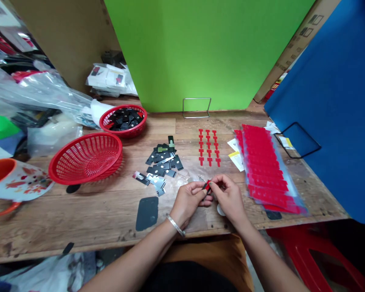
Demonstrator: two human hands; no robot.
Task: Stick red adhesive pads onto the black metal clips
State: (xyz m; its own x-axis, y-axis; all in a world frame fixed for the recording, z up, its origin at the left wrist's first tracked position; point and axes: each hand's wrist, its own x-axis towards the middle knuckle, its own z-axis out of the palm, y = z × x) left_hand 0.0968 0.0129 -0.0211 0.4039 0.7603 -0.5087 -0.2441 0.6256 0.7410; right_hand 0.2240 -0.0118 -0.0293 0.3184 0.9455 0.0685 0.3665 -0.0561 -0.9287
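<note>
My left hand (187,200), with a silver bangle at the wrist, is closed around a small black flat piece (205,187) near the table's front edge. Against that piece, the fingertips of my right hand (231,200) pinch a small red tab (208,184); its full shape is hidden by the fingers. Beyond my hands, several red T-shaped tabs (208,144) lie in three columns. To their left spreads a loose pile of black and silvery flat pieces (161,168).
An empty red basket (86,158) and a red basket of black pieces (123,132) stand at left, beside an orange-and-white mug (21,180). Clear sheets of red tabs (263,162) lie at right. Green (207,52) and blue (328,109) panels rise behind.
</note>
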